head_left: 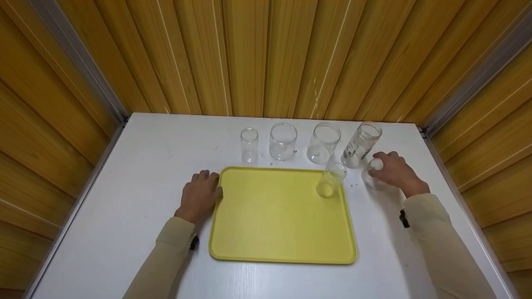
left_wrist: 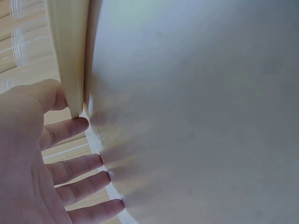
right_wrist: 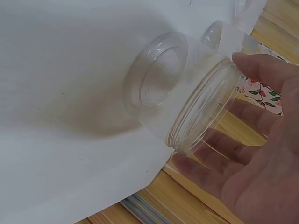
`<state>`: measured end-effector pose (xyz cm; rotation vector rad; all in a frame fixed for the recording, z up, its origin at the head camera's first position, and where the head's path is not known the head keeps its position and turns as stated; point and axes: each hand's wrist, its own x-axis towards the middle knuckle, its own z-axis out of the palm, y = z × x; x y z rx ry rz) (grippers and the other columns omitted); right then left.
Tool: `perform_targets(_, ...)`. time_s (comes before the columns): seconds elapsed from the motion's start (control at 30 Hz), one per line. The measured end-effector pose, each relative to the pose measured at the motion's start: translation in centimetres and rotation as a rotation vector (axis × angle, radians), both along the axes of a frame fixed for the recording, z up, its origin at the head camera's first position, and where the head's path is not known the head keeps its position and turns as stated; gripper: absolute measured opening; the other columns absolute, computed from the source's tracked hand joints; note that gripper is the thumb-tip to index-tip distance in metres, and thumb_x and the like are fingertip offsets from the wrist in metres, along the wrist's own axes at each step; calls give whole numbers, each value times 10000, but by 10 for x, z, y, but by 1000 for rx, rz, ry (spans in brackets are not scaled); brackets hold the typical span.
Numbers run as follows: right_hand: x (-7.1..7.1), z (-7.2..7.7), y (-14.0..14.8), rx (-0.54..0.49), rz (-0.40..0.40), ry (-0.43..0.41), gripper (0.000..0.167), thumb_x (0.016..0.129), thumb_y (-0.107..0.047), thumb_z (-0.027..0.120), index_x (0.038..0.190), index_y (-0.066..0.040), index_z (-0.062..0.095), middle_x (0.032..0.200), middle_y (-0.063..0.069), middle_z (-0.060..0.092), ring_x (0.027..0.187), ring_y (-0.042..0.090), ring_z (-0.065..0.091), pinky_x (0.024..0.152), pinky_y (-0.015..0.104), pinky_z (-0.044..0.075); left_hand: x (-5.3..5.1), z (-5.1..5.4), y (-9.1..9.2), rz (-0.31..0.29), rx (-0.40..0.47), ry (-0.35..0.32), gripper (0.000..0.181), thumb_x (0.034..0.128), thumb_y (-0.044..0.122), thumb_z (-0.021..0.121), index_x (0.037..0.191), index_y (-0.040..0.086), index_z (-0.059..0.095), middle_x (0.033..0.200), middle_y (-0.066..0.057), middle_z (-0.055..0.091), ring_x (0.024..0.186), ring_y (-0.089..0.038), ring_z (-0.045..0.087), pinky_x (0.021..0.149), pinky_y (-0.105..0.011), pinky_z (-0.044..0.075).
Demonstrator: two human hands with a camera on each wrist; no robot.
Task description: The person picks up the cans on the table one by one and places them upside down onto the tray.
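Observation:
My right hand [head_left: 392,170] holds a clear wide-mouthed jar [right_wrist: 159,88] by its threaded rim, thumb on one side and fingers on the other. The jar is over the white table to the right of a yellow tray [head_left: 278,216]; whether its base touches the table I cannot tell. At the tray's left edge, my left hand [head_left: 199,197] rests with spread fingers. The thumb and index fingertip touch the tray's rim [left_wrist: 70,56] in the left wrist view, and the other fingertips rest on the table. A slim clear jar [head_left: 331,180] stands on the tray's right upper corner.
Behind the tray stand a narrow clear jar [head_left: 249,145], two wider clear jars [head_left: 283,141] and a tall jar with a printed pattern [head_left: 360,146], close to my right hand. Wood-look panels [head_left: 249,58] wall in the white table [head_left: 137,166] at the back and sides.

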<state>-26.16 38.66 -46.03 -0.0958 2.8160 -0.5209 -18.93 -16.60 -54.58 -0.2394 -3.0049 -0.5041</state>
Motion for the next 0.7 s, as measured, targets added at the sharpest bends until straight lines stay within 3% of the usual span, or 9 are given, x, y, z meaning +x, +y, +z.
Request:
perform_targets(0.17,-1,1,0,1,2,-24,719,1005,-321,682,1546,71,414,1385,413,403,1223,540,432,1022,743,411,0,0,0,1,-4,4,360,1036,249,585,1298,19,673,1280,-235,620,1113,-426,593,796,-573,566)
perform_targets(0.4,-3,1,2,13,58,14,693,991,-310,697,1512,78,454,1316,437,433,1189,594,470,972,753,430,2,0,0,-4,-12,27,356,1035,238,608,1305,15,678,1283,-246,621,1131,-439,599,778,-567,577)
perform_targets(0.7,-6,1,1,26,58,-11,700,992,-316,696,1523,69,451,1302,421,439,1153,559,492,976,748,431,1,-2,-1,-9,-4,55,331,1030,235,623,1276,22,687,1271,-247,627,1107,-437,602,776,-567,570)
